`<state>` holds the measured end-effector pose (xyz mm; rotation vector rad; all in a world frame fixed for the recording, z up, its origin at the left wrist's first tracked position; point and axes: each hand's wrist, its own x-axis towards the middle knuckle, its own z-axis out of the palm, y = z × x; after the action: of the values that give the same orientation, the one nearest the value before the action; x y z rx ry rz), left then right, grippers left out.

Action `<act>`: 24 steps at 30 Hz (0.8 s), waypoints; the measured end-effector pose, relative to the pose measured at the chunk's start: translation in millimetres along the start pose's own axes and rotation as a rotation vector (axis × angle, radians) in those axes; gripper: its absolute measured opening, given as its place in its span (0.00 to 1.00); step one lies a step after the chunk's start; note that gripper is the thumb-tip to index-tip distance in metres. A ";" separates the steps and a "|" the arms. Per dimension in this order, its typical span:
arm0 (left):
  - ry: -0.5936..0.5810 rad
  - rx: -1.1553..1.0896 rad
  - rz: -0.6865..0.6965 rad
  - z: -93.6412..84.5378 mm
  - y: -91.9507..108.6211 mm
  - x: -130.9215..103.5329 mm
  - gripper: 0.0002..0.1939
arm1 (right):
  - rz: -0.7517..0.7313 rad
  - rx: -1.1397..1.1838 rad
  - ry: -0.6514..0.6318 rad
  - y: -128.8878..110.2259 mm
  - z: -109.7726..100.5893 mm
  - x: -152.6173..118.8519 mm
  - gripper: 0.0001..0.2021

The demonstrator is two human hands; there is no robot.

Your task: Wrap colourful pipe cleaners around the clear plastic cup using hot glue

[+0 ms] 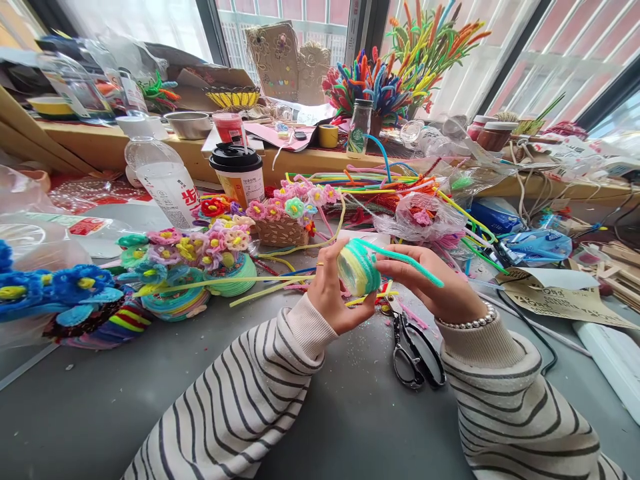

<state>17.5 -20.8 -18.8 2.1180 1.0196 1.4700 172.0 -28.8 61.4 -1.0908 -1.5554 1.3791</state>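
A small round pot (359, 268) wrapped in yellow and teal pipe cleaner is held up above the grey table. My left hand (336, 290) grips it from the left, thumb below and fingers behind. From its upper side a teal pipe cleaner (417, 265) sticks out to the right. My right hand (433, 280) pinches at the pot's right side, where the teal strand meets it; the exact fingertip contact is partly hidden. Black-handled scissors (417, 353) lie on the table just below my right hand.
Pots with pipe-cleaner flowers (227, 263) stand at the left. Behind are a lidded paper cup (240, 177), a plastic bottle (165, 177) and loose pipe cleaners (350, 180). Brown paper (565, 300) and a white box (607, 363) lie at the right, beside a black cable.
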 end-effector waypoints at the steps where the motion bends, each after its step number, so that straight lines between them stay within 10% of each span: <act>1: 0.005 0.025 0.015 -0.5 0.4 0.1 0.39 | 0.017 0.003 -0.006 1.0 -0.7 0.0 0.10; 24: 0.076 0.206 0.339 -3.7 3.0 1.9 0.42 | 0.158 0.131 -0.158 4.7 -14.3 -2.6 0.07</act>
<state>15.6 -21.7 -14.1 2.4973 0.9030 1.6723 186.7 -26.3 58.3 -1.0643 -1.4900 1.6851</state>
